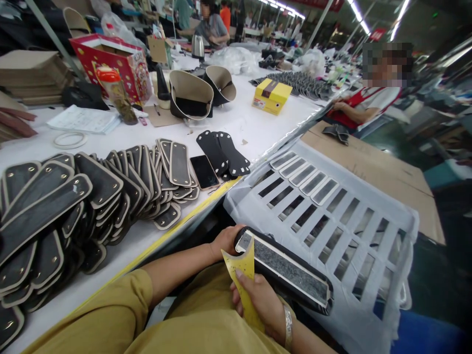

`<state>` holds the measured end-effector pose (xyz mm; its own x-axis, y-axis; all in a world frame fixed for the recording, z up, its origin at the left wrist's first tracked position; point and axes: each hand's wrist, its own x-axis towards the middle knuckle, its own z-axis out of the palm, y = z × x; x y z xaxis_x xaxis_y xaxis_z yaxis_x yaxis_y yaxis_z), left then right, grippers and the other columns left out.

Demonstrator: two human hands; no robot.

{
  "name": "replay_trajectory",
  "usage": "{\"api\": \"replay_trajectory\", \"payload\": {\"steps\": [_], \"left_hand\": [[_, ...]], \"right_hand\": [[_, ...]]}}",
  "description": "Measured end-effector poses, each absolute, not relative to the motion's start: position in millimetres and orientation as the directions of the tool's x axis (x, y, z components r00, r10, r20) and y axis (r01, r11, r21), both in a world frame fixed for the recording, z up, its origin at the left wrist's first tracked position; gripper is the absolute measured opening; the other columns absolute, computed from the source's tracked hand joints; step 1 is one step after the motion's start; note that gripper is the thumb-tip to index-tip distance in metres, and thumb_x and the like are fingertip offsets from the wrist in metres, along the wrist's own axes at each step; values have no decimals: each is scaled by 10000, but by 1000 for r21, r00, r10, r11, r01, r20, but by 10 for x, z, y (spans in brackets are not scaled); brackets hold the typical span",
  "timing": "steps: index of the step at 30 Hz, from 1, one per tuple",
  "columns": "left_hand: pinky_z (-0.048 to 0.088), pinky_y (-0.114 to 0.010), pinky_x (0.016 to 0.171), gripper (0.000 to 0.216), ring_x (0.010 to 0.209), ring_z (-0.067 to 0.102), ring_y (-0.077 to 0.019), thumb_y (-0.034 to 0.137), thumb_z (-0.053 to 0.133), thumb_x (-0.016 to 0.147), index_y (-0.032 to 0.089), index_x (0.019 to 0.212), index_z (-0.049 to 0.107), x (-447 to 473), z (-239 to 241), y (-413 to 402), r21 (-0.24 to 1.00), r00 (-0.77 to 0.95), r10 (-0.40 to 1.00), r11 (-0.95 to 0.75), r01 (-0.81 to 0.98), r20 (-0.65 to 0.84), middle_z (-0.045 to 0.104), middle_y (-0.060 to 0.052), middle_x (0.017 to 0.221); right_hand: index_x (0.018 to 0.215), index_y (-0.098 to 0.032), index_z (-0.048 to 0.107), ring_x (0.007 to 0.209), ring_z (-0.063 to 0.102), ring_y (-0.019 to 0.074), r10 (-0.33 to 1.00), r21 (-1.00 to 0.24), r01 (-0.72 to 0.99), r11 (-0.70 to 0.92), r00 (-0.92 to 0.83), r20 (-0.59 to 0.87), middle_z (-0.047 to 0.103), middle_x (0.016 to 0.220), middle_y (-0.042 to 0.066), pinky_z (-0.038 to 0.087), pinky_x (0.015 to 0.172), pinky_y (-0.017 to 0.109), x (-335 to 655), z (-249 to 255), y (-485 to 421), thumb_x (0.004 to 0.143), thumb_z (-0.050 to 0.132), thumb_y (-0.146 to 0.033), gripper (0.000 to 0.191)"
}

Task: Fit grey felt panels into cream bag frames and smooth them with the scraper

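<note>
My left hand grips the far left end of a long black padded piece. A grey panel with a pale border lies along the top of this piece, and my left fingertips are hidden behind it. In my right hand is a flat yellow scraper with a curved notch at its tip. My fingers wrap round its handle, and its notched end points up beside the left end of the black piece. I cannot tell whether the scraper touches it.
Overlapping dark panels with pale edges cover the table's left side. A phone lies beside black cut pieces. To the right stands a slotted grey rack with several small panels at its far end. A co-worker sits beyond it.
</note>
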<state>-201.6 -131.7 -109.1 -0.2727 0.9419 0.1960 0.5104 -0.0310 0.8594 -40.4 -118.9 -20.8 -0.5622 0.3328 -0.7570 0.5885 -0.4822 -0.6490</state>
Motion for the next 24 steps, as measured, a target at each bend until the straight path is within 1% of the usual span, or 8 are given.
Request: {"api": "replay_trajectory", "payload": {"steps": [6, 9, 12, 14, 16, 18, 20, 24], "left_hand": [[402, -397, 904, 589, 999, 547, -266, 332, 665, 620, 171, 1154, 477, -1985, -1036, -1341, 838, -300, 933, -2, 546, 198, 606, -90, 1051], [374, -434, 910, 496, 1033, 507, -289, 334, 636, 685, 185, 1141, 510, -1956, -968, -1374, 782, -379, 910, 111, 613, 168, 580, -102, 1083], [411, -421, 874, 486, 1005, 515, -278, 348, 631, 701, 199, 1147, 513, -1924, -942, -1407, 728, -456, 885, 251, 638, 94, 529, -94, 1122], [465, -381, 814, 557, 943, 555, -243, 339, 645, 681, 207, 1194, 472, -1896, -967, -1423, 784, -467, 884, 279, 554, 16, 487, -84, 1165], [484, -357, 823, 607, 972, 565, -227, 314, 640, 685, 211, 1241, 420, -1852, -1016, -1439, 882, -474, 880, 220, 416, 4, 443, -86, 1240], [434, -378, 937, 619, 1108, 507, -244, 288, 625, 703, 208, 1269, 388, -1787, -1062, -1457, 954, -504, 861, 93, 285, 66, 417, -95, 1300], [349, -415, 1030, 621, 1204, 430, -257, 276, 607, 724, 205, 1291, 365, -1711, -1078, -1474, 977, -531, 839, -6, 211, 120, 425, -104, 1315], [286, -445, 1071, 623, 1250, 383, -246, 262, 562, 767, 235, 1338, 314, -1616, -1006, -1512, 997, -545, 837, -15, 73, 53, 403, -92, 1357]], "right_hand": [[666, -139, 551, 347, 476, 86, 366, -664, 497, -559, -571, -735, 551, 474, -10, 359, 373, 212, -546, -203, -1316, 699, 573, -588, 451], [658, -146, 537, 340, 466, 89, 397, -671, 471, -572, -557, -730, 550, 474, -6, 349, 363, 219, -594, -188, -1350, 697, 572, -595, 452], [662, -139, 535, 340, 462, 94, 414, -671, 450, -589, -545, -729, 546, 478, 1, 350, 363, 229, -618, -187, -1378, 683, 579, -613, 477], [667, -137, 535, 342, 464, 97, 418, -673, 445, -591, -544, -727, 545, 484, 4, 354, 366, 236, -624, -198, -1393, 669, 590, -623, 490], [671, -138, 536, 346, 468, 99, 421, -678, 447, -583, -547, -723, 548, 492, 6, 359, 372, 239, -621, -210, -1402, 666, 584, -636, 500], [671, -141, 537, 351, 474, 100, 422, -680, 459, -571, -546, -723, 550, 492, 8, 364, 378, 240, -614, -216, -1400, 673, 559, -655, 515], [670, -147, 535, 353, 478, 101, 421, -678, 470, -565, -542, -727, 553, 492, 8, 363, 378, 238, -606, -214, -1389, 671, 536, -674, 527], [656, -164, 537, 355, 484, 107, 422, -667, 497, -555, -523, -741, 560, 490, 9, 362, 379, 242, -606, -202, -1369, 653, 531, -684, 520]]}}
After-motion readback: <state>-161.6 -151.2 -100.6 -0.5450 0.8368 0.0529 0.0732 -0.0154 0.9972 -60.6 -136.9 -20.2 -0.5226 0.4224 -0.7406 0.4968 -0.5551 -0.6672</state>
